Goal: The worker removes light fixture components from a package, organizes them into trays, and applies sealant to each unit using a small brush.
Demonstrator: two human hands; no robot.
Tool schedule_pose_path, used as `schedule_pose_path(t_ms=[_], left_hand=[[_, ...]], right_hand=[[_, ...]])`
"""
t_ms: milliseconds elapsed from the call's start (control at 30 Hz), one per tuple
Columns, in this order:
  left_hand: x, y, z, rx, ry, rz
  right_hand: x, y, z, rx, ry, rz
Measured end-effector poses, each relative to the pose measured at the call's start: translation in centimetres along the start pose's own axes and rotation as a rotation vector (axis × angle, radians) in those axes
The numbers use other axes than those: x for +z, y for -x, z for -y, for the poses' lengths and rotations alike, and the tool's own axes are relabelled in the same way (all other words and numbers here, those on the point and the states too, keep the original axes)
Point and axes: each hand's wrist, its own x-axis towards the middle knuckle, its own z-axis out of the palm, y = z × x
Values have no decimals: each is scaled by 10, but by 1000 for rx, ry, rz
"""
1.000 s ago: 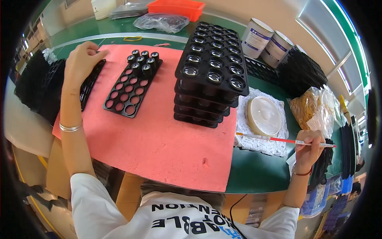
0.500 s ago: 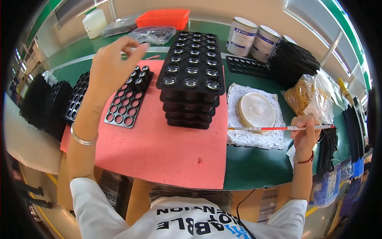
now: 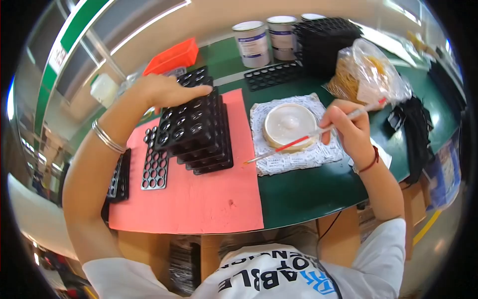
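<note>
My right hand (image 3: pixel 348 127) is closed around a thin paintbrush (image 3: pixel 293 144) with a red band. Its tip points down to the left, over the border of the pink mat. Beneath the brush, a round shallow dish (image 3: pixel 290 124) with pale contents rests on a paper-covered pad (image 3: pixel 259 112). My left hand (image 3: pixel 167 92) reaches across the top of a stack of black trays (image 3: pixel 201 134) whose pockets hold shiny round pieces. Its thumb stretches out toward the stack's right side; most other fingers are hidden. Beside the stack lies a black tray with round holes (image 3: pixel 155 169), several black cylinders (image 3: pixel 151 134) at its far end.
A pink mat (image 3: pixel 199 209) covers part of the green table (image 3: pixel 303 184). Farther back stand a red bin (image 3: pixel 172 57), white cans (image 3: pixel 251 45), stacked black trays (image 3: pixel 326 47) and a bag of yellowish bands (image 3: pixel 356 74). More black trays (image 3: pixel 119 177) stand at the left.
My left hand has moved from beside the stack to over its top. The brush, held level before, now slants down to the left. My view has turned.
</note>
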Motion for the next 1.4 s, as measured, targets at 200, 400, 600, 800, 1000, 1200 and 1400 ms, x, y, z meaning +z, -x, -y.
schedule_pose_path(t_ms=[200, 400, 600, 800, 1000, 1200, 1400], left_hand=[[0, -28, 0, 35, 64, 72], [-25, -11, -19, -70, 83, 63], [-90, -8, -94, 249, -75, -337], [-60, -100, -156, 212, -583, -135], [-35, -145, -192, 364, -504, -208], [-33, -174, -212, 626, -326, -151], [-49, -154, -210, 642, -271, -198]], right_hand=[[-2, -2, 6, 29, -80, 34], [-5, -5, -1, -6, -136, 25], [-10, -5, 0, 29, -210, 13], [-10, -3, 3, 52, -270, 145], [-13, -5, -4, 51, -260, 187], [-19, -6, -3, 62, -289, 177], [-21, -9, -13, 66, -326, 118]])
